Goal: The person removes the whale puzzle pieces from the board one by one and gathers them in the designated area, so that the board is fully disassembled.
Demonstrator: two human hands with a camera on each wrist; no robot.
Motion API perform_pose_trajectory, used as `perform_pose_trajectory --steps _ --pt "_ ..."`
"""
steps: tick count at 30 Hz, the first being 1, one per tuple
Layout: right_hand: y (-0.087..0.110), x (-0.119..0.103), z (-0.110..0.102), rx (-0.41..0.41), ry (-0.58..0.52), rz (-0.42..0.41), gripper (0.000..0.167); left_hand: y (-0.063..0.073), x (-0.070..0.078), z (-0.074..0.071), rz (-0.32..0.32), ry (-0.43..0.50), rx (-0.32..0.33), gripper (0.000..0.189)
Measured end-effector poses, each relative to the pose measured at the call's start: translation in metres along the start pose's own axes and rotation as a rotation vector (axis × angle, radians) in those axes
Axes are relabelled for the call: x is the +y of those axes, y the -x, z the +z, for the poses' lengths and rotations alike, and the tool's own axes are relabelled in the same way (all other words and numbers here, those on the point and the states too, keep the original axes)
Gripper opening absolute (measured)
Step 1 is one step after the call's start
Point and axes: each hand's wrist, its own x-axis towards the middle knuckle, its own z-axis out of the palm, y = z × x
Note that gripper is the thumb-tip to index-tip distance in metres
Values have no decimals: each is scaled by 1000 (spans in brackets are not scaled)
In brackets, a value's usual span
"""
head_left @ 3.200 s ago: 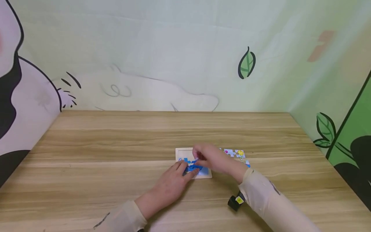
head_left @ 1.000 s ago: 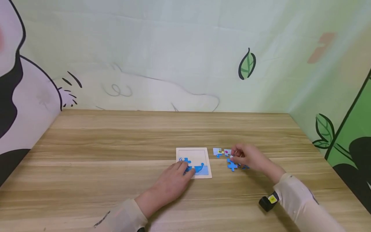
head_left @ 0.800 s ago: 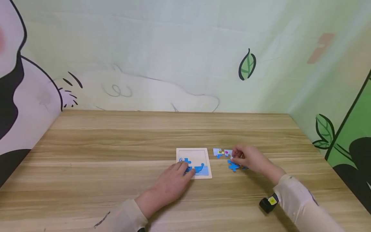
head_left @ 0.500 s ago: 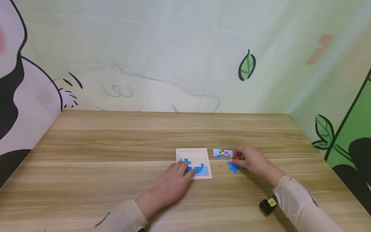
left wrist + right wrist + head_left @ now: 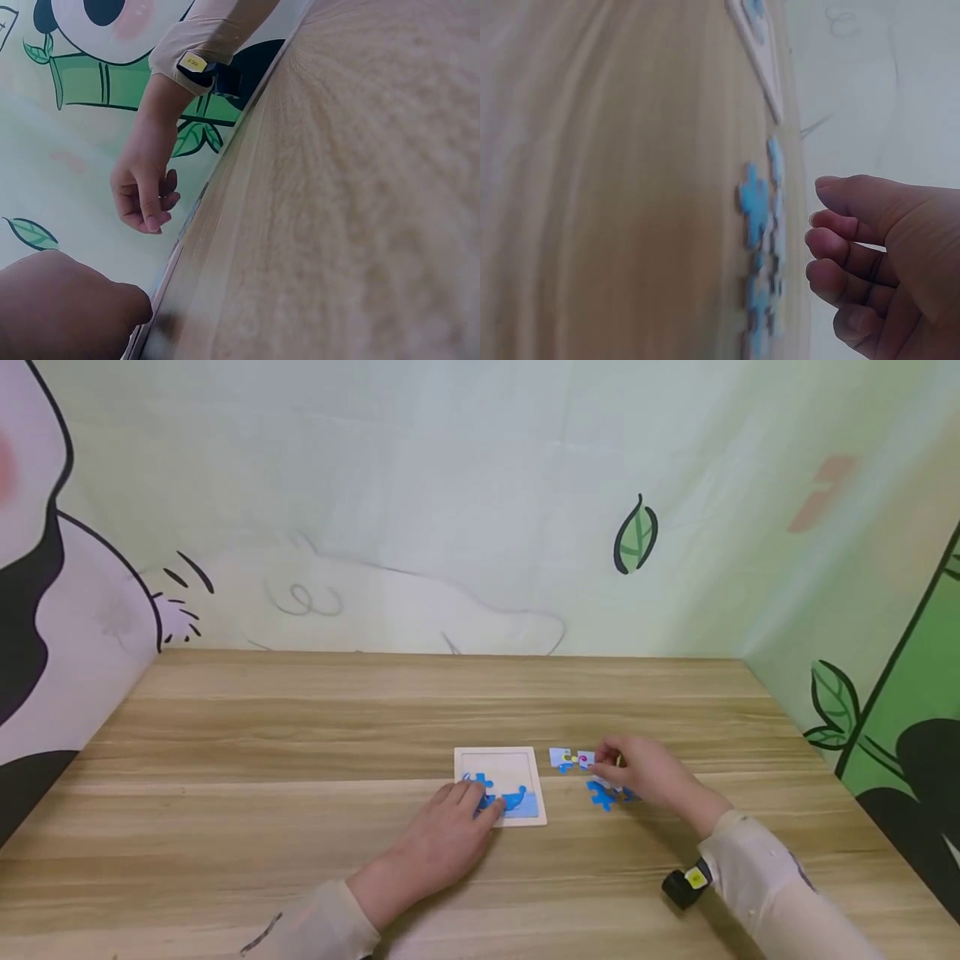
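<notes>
My left hand (image 5: 438, 835) rests on the lower left of a pale square puzzle tray (image 5: 497, 762), its fingers partly covering blue pieces there. A whale-tail puzzle piece (image 5: 517, 803) shows in the tray's lower right part. My right hand (image 5: 641, 772) hovers over loose pieces right of the tray, fingers loosely bent. In the right wrist view nothing lies between thumb and fingers, and a blue puzzle piece (image 5: 754, 202) lies on the table beyond the fingertips. Other pieces beside it are partly hidden by the hand in the head view.
Two pale puzzle pieces with coloured prints, a left one (image 5: 559, 758) and a right one (image 5: 586, 760), lie just right of the tray. The wooden table (image 5: 300, 718) ends at a wall with cartoon drawings (image 5: 420, 527). A black wrist camera (image 5: 684, 887) hangs below my right cuff.
My right hand went from the tray to the loose pieces on the right, where the blue piece was turned a little; the hand now stands off it. My left hand has stayed on the tray.
</notes>
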Motion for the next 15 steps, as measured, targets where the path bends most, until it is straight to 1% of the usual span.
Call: perform_pose_trajectory --steps 3,6,10,12,15 --pt "-4 -8 0 -3 -9 0 12 1 2 -1 5 -13 7 26" --pt "-10 -17 1 0 -22 -16 11 3 3 -4 14 -22 -5 27" --pt "-17 -30 4 5 -50 -58 10 4 6 -7 16 -31 -38 30" --pt "-21 -36 6 7 -66 -76 9 5 7 -8 4 -30 -55 33" --pt "-26 -44 10 6 -86 -101 8 7 11 -11 -26 -18 -105 39"
